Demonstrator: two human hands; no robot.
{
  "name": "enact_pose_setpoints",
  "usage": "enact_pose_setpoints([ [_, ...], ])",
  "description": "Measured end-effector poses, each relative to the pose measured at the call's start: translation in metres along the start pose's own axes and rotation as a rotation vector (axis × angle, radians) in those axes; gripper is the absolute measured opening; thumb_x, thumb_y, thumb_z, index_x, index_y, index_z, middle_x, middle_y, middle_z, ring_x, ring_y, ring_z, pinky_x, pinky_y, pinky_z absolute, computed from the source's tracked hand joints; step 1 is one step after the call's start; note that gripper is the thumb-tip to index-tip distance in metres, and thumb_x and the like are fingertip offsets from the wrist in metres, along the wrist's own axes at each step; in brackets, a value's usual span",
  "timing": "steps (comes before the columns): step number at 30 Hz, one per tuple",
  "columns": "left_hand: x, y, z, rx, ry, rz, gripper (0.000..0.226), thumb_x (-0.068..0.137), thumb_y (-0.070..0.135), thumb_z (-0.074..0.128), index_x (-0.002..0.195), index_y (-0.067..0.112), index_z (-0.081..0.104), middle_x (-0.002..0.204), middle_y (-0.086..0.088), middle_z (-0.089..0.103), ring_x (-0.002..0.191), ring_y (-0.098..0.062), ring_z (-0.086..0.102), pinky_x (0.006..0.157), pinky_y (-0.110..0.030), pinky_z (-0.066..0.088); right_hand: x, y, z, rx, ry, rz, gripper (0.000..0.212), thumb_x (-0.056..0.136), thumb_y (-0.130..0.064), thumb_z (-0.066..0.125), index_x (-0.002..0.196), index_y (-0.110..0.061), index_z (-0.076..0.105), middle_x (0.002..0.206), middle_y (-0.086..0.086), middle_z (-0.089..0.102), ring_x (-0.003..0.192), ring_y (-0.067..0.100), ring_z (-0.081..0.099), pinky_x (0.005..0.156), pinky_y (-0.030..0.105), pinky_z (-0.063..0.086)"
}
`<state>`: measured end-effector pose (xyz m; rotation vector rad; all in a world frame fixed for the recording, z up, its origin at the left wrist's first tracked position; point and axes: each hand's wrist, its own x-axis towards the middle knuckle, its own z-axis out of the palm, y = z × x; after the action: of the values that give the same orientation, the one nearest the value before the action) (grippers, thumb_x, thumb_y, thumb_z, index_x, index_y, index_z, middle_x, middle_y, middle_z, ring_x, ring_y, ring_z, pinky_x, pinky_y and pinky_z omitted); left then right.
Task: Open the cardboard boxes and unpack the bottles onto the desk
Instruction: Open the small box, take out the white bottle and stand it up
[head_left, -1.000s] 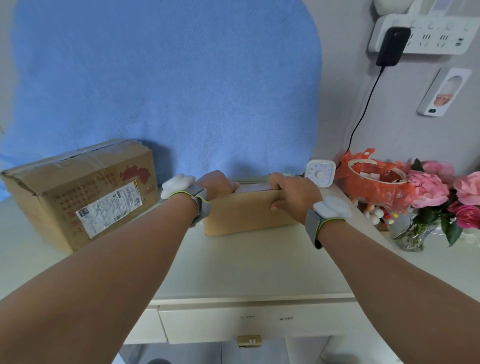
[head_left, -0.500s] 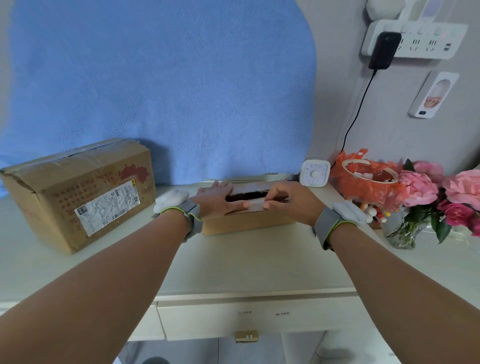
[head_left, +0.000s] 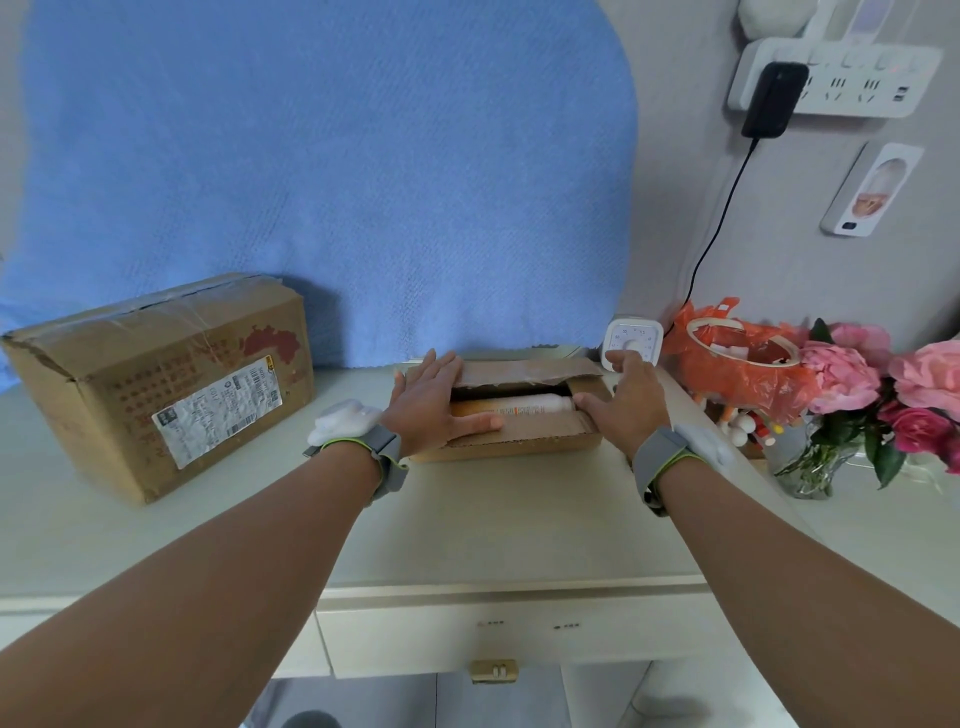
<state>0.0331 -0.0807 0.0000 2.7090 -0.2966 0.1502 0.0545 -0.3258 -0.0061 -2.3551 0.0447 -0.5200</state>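
A small flat cardboard box (head_left: 524, 439) lies on the white desk (head_left: 498, 525) in front of me with its top flaps spread apart. Inside lies a white and orange bottle (head_left: 524, 404) on its side. My left hand (head_left: 428, 400) rests flat with straight fingers on the box's left end, thumb across the near flap. My right hand (head_left: 626, 400) presses flat on the box's right end flap, fingers straight. A larger taped cardboard box (head_left: 156, 384) with a shipping label stands closed at the left of the desk.
A white timer (head_left: 635, 338) stands just behind the small box. An orange plastic bag (head_left: 743, 369) and a glass vase of pink flowers (head_left: 857, 395) crowd the right side. A blue cloth (head_left: 322, 171) hangs behind. A drawer (head_left: 498, 634) sits under the desk's front edge.
My hands have moved apart from the middle of the small box to its two ends. The flaps have spread wider, and the bottle inside now shows.
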Motion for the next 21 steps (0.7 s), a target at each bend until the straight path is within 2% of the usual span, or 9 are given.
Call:
enact_pose_setpoints([
  [3,-0.001,-0.002,0.000,-0.092,0.031,-0.003,0.112,0.073,0.066,0.066,0.155,0.012,0.012,0.164,-0.001,0.007,0.151,-0.019,-0.007,0.123,-0.046,-0.001,0.010,-0.004,0.001,-0.062,-0.075,-0.067,0.066,0.079,-0.024,0.071,0.137,-0.017,0.041,0.137,0.011,0.047,0.124,0.033,0.046,0.102,0.041,0.040],
  [6,-0.004,-0.006,0.003,-0.221,0.083,-0.029,0.128,0.065,0.060,0.077,0.155,0.010,0.002,0.164,-0.001,-0.005,0.149,-0.018,-0.017,0.123,-0.041,0.001,0.020,-0.003,0.000,-0.079,-0.112,-0.083,0.062,0.082,-0.029,0.069,0.139,-0.019,0.044,0.137,0.007,0.052,0.125,0.028,0.048,0.104,0.038,0.038],
  [9,-0.006,-0.010,0.007,-0.277,0.154,-0.068,0.139,0.059,0.056,0.083,0.154,0.008,-0.008,0.163,-0.004,-0.016,0.148,-0.019,-0.021,0.122,-0.039,0.002,0.025,0.000,0.001,-0.088,-0.106,-0.120,0.046,0.085,-0.037,0.065,0.128,-0.022,0.057,0.127,0.006,0.059,0.117,0.025,0.054,0.090,0.029,0.037],
  [11,-0.007,-0.013,0.007,-0.335,0.176,-0.100,0.143,0.057,0.052,0.085,0.154,0.007,-0.009,0.163,-0.007,-0.012,0.151,-0.019,-0.012,0.123,-0.038,0.008,0.028,0.001,0.002,-0.065,-0.081,-0.138,0.040,0.086,-0.041,0.064,0.121,-0.022,0.063,0.120,0.004,0.062,0.112,0.024,0.056,0.084,0.028,0.036],
  [14,-0.006,-0.015,0.005,-0.458,0.183,-0.145,0.144,0.057,0.048,0.088,0.154,0.012,-0.011,0.163,-0.006,0.004,0.150,-0.019,0.010,0.120,-0.036,0.019,0.032,0.001,0.003,-0.050,-0.066,-0.142,0.037,0.086,-0.045,0.061,0.115,-0.023,0.066,0.117,0.003,0.065,0.108,0.023,0.058,0.084,0.031,0.040],
  [17,-0.002,-0.015,0.004,-0.405,0.214,-0.175,0.132,0.063,0.051,0.084,0.155,0.016,-0.003,0.158,-0.007,0.018,0.145,-0.023,0.026,0.113,-0.036,0.029,0.033,0.001,0.007,-0.048,-0.056,-0.133,0.036,0.087,-0.045,0.060,0.114,-0.023,0.067,0.116,0.003,0.065,0.107,0.024,0.058,0.085,0.032,0.041],
  [21,0.005,-0.017,0.007,-0.235,0.289,-0.204,0.093,0.076,0.052,0.074,0.149,0.016,0.029,0.142,-0.008,0.036,0.130,-0.025,0.044,0.109,-0.037,0.039,0.030,0.001,0.010,0.015,-0.052,-0.126,0.036,0.086,-0.044,0.062,0.114,-0.022,0.068,0.118,0.003,0.065,0.109,0.022,0.057,0.083,0.027,0.037],
])
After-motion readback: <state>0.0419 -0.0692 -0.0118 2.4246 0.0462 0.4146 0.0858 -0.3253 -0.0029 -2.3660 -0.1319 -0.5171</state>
